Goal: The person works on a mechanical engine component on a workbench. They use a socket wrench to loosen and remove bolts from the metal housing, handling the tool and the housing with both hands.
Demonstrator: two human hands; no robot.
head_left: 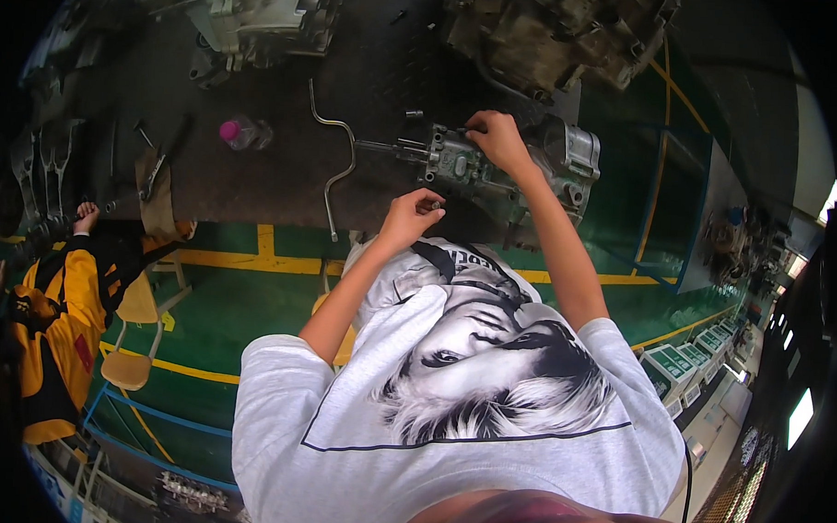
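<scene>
Your pale grey, flecked T-shirt (485, 471), its short, loose sleeves (281, 377), a large black-and-white portrait print (502, 366) across your front, a thin black line (468, 439) bordering it, dark lettering (478, 259) farther down, your forearms (566, 253), left hand (409, 220) and right hand (499, 143) all bare

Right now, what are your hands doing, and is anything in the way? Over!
Left hand pinching small part. Right hand at metal assembly. Bent metal rod lies left of it, touching neither hand.

Grey metal assembly (472, 169), clear bottle (249, 134) with pink cap (229, 130), green floor (251, 302) with yellow lines (225, 258)
</scene>
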